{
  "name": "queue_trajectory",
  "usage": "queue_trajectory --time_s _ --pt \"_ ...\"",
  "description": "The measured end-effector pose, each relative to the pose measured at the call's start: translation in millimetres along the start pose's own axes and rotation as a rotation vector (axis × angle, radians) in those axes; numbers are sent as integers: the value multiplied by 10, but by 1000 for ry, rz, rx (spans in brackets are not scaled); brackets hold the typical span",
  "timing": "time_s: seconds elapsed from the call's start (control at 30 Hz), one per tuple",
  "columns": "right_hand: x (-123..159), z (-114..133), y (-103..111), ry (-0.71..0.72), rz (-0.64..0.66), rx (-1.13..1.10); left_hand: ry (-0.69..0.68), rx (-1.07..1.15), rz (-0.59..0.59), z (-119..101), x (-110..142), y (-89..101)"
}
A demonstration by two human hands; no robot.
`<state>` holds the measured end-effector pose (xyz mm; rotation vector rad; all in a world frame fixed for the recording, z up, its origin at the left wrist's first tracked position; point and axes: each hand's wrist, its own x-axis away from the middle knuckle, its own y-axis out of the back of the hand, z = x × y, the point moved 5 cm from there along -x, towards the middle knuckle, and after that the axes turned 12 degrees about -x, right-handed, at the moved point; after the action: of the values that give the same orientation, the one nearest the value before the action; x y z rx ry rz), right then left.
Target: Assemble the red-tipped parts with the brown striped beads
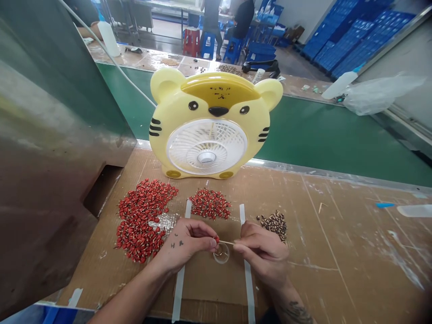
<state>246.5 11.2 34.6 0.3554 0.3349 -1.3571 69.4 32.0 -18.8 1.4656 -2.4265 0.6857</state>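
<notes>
**While the left hand [184,245] pinches a small red piece [216,239], the right hand [263,252] grips a thin stick [227,243] against it**

Taking the point where the two hands meet as the clock's centre, the red piece sits there, caught between left thumb and forefinger. The pale, straight, slender stick runs from it towards three o'clock, into the right hand's thumb-and-finger grasp; that hand's other fingers curl inward. Just towards six o'clock is a round, clear cup [221,258] with a smooth rim.

Between nine and ten o'clock spreads a large, knobbly heap of glossy red pieces [143,225], flecked with gold, beside crinkled clear plastic [165,221]. Near twelve lies a smaller red heap [209,204], spiky with gold-coloured bits. Between two and three, a grainy mound of dark and gold pieces [275,225] rests on the brown cardboard [313,279]. Two straight pale tape strips [180,283] flank the cup, one towards eight o'clock, one towards four.

Farther off at twelve stands a glossy yellow animal-faced fan [162,148], round-eared, with a circular white grille. At ten, a dull metal housing [50,157] slants across.
</notes>
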Motion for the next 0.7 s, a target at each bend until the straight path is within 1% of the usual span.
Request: queue_trajectory --time_s 0.1,0.23,0.37,0.43,0.47,0.5,0.6,0.63,0.67,0.7 --pt "8 -13 -20 -4 -1 29 0 2 -4 0 1 -3" --pt "48 -65 -32 -62 -73 84 -13 15 -9 -16 7 1" --pt "88 -104 35 -97 -151 89 -25 5 -27 -34 -6 14" --pt "82 -102 80 -86 -148 81 -31 6 -33 -42 -17 21" --pt "69 -96 81 -76 -102 95 -38 7 -35 -47 -21 25" --pt "54 -89 60 -65 -25 132 -47 10 -39 -50 -23 31" --pt "31 -65 -73 -11 269 347 -57 24 -60 -46 -18 57" --pt "33 -59 -106 4 337 411 -53 25 -69 -40 -15 67" --pt "33 -50 -115 14 369 456 -47 23 -80 -33 -12 79" --pt "30 -38 -94 18 367 484 -37 19 -88 -26 -11 90"
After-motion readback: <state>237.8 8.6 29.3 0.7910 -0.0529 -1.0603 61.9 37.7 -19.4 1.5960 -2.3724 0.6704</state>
